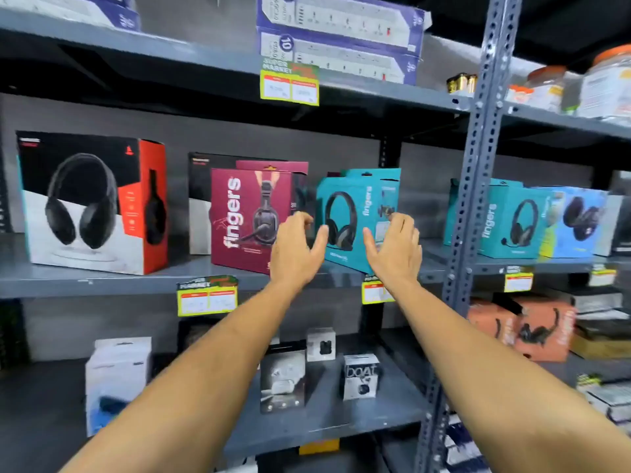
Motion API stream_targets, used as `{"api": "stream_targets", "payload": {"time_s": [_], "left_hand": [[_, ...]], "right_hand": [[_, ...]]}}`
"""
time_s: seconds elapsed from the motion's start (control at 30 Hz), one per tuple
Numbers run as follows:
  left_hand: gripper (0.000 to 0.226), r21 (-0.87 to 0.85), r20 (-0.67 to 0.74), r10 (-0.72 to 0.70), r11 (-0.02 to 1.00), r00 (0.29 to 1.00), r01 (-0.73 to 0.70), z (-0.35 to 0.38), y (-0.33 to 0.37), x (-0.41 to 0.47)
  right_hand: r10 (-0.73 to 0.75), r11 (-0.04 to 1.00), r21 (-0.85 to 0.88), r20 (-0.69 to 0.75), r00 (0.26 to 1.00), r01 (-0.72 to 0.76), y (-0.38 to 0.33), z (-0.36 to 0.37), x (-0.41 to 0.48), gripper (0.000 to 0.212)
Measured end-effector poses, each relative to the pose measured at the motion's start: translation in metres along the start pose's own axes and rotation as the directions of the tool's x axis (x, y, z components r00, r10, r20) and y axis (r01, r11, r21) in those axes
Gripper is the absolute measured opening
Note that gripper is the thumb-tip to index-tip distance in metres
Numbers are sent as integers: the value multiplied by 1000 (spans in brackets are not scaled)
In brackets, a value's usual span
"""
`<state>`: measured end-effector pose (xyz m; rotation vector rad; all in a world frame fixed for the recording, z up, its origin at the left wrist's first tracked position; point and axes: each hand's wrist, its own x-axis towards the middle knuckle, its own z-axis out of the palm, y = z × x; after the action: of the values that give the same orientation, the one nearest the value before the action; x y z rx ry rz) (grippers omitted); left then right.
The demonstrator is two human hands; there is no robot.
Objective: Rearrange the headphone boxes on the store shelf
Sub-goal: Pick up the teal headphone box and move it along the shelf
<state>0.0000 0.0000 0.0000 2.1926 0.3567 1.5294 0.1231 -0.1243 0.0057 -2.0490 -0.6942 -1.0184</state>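
Both my hands up at the middle shelf (102,281). Left hand (296,247) open, fingers curled, in front of the gap between maroon box (246,216) and teal box (355,216). Right hand (396,249) open at the teal box's right side; touching it or not, hard to tell from blur. Both boxes stand upright on the shelf.

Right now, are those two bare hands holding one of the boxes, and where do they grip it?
Nothing is held. The left hand and right hand are open, either side of the teal cardboard headphone box, not gripping it.
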Motion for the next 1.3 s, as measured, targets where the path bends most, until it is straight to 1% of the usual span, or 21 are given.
{"api": "stream_targets", "payload": {"time_s": [0.1, 0.17, 0.3, 0.37, 0.4, 0.47, 0.53, 0.63, 0.67, 0.73, 0.8, 0.83, 0.9, 0.97, 1.03, 1.1, 1.17, 1.2, 1.3], "left_hand": [[46, -47, 53, -25, 999, 998, 27, 33, 9, 15], [55, -62, 92, -84, 994, 992, 90, 51, 9, 29], [65, -83, 123, -184, 977, 975, 195, 78, -1, 54], [81, -89, 148, -241, 963, 959, 255, 86, -7, 61], [90, -91, 157, -263, 956, 952, 279, 89, -9, 63], [95, -88, 167, -304, 943, 938, 321, 95, -15, 66], [93, -94, 188, -349, 924, 918, 371, 101, -21, 69], [82, -189, 272, -410, 864, 871, 466, 111, -28, 70], [74, -216, 298, -406, 853, 864, 475, 113, -28, 69], [62, -245, 297, -367, 863, 882, 442, 118, -27, 64], [63, -232, 254, -336, 889, 907, 394, 120, -25, 60], [65, -183, 219, -321, 914, 922, 362, 119, -23, 59], [67, 19, 111, -270, 963, 957, 269, 112, -15, 58], [64, 244, -34, -200, 948, 979, 202, 100, 4, 59], [65, 361, -135, -122, 918, 983, 163, 86, 29, 63], [67, 401, -180, -75, 905, 981, 143, 72, 51, 68], [69, 402, -205, -66, 904, 976, 146, 59, 64, 73], [70, 394, -213, -68, 907, 975, 149, 53, 69, 73], [70, 373, -221, -71, 915, 973, 151, 40, 73, 66]], "right_hand": [[17, 1000, -5, 64, 998, -17, 16, 9, 17, 72], [34, 999, 37, 158, 987, -40, 25, 18, 28, 86], [51, 964, 226, 355, 933, -139, 43, 40, 40, 116], [82, 920, 316, 419, 904, -230, 58, 46, 45, 123], [100, 893, 358, 435, 895, -273, 67, 48, 47, 122], [102, 866, 403, 438, 893, -296, 85, 48, 52, 111], [61, 862, 430, 436, 898, -267, 102, 47, 54, 97], [6, 836, 485, 457, 890, -254, 116, 50, 55, 87], [-2, 821, 504, 470, 883, -267, 117, 50, 55, 84], [-24, 794, 542, 480, 877, -275, 117, 54, 55, 74], [-17, 771, 571, 462, 887, -282, 118, 58, 55, 65], [-13, 766, 582, 438, 899, -272, 118, 58, 55, 60], [-12, 781, 584, 366, 930, -220, 116, 53, 55, 51], [-19, 802, 579, 269, 963, -146, 111, 41, 59, 43], [-2, 804, 586, 170, 985, -99, 103, 23, 67, 36], [10, 802, 595, 80, 997, -56, 93, 2, 78, 34], [3, 810, 586, 6, 1000, -6, 84, -16, 86, 34], [-8, 814, 581, -17, 1000, 16, 79, -24, 88, 34], [-27, 821, 570, -14, 1000, 30, 71, -40, 85, 33]]}}
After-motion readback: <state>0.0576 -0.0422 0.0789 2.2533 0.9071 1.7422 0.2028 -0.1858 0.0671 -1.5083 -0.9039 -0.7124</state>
